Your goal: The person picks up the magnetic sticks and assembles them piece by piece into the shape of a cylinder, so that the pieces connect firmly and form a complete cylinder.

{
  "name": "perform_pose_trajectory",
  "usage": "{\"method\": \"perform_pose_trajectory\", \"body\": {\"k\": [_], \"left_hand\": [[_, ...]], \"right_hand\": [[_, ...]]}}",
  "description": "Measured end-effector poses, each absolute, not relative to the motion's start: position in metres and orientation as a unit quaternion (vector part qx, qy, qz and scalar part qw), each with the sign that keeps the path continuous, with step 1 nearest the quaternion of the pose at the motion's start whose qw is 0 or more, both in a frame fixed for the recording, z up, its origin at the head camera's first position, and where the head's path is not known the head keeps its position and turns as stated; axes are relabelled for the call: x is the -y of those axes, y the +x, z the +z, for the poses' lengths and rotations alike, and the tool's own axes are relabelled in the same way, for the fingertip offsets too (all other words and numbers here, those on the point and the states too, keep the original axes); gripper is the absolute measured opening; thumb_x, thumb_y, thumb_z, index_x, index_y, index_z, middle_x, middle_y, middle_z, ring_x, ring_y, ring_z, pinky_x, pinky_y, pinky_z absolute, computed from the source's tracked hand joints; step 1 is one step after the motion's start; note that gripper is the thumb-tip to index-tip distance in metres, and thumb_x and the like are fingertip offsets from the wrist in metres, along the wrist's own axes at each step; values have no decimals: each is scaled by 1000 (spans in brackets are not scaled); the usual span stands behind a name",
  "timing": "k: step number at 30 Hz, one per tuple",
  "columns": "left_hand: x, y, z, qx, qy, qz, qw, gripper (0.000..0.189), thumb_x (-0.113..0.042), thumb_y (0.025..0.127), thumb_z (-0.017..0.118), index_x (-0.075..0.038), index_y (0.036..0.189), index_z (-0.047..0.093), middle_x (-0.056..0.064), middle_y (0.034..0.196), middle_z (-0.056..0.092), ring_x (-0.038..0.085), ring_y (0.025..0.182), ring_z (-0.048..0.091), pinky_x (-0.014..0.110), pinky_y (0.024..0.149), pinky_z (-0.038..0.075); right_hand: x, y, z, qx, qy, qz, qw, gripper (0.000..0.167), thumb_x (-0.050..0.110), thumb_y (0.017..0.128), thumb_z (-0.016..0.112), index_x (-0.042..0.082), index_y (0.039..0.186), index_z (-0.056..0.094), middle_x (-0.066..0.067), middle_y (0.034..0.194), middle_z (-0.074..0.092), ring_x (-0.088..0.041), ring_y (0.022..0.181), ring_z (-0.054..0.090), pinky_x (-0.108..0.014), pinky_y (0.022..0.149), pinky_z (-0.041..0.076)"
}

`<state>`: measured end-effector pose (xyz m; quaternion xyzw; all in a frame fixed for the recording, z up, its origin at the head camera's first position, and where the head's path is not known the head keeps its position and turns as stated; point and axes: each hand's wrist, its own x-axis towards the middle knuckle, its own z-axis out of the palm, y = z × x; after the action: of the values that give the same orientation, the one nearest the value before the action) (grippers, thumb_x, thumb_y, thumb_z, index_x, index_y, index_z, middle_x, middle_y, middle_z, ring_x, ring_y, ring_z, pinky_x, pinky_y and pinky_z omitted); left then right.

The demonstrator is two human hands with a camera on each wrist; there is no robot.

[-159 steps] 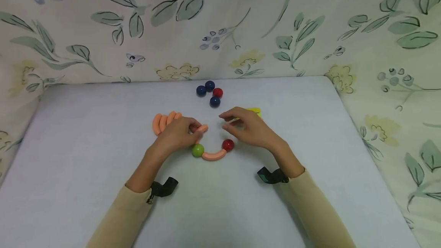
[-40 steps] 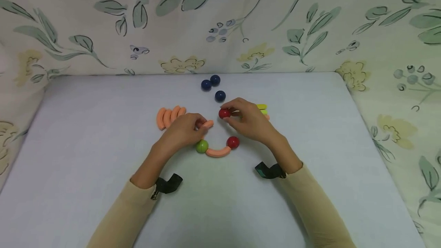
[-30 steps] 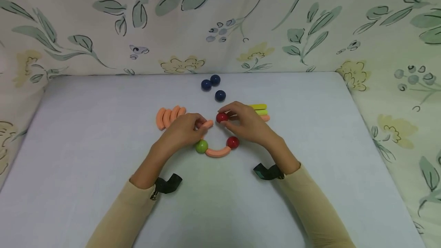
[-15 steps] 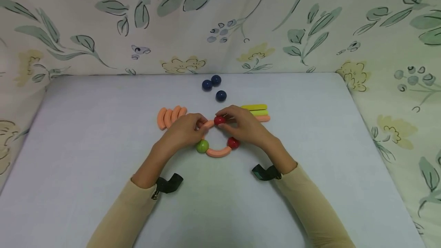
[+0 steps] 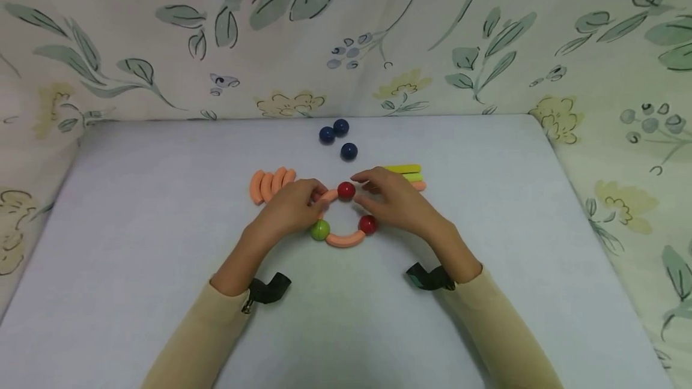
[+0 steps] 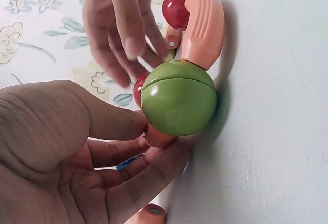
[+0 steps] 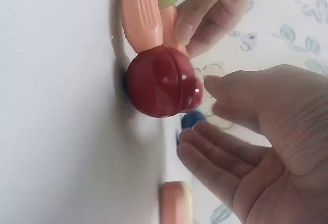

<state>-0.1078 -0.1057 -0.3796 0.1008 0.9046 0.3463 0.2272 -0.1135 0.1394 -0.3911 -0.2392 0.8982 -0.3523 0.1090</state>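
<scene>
A ring of balls and curved orange rods lies on the white table (image 5: 162,293). The left hand (image 5: 292,206) pinches one curved orange rod (image 5: 331,195), partly hidden by its fingers, that runs between a green ball (image 5: 320,230) and a red ball (image 5: 346,190). A second curved orange rod (image 5: 346,240) joins the green ball to another red ball (image 5: 368,224). The right hand (image 5: 397,202) is beside the upper red ball, thumb and fingers spread apart with nothing between them; the right wrist view shows this gap too.
Behind the ring are three dark blue balls (image 5: 349,151). Several curved orange rods (image 5: 265,187) lie left of the left hand. Past the right hand are a yellow rod (image 5: 405,168), a yellow-green rod (image 5: 413,177) and an orange rod (image 5: 420,186). A floral cloth (image 5: 292,65) hangs behind.
The right hand took a red ball from beside the blue ones, set it at the end of the left hand's rod, then let go and drew back rightward. The left hand kept its grip.
</scene>
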Motion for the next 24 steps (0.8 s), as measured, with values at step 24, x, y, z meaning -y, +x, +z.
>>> {"method": "perform_pose_trajectory", "body": {"k": [24], "left_hand": [[100, -104, -377, -930, 99, 293, 200, 30, -21, 102, 64, -5, 127, 72, 8, 108, 73, 22, 97, 63, 38, 85, 52]], "right_hand": [[-158, -81, -395, -904, -292, -289, 119, 25, 24, 94, 81, 16, 118, 76, 6, 103, 71, -12, 92, 62, -30, 84, 54]]}}
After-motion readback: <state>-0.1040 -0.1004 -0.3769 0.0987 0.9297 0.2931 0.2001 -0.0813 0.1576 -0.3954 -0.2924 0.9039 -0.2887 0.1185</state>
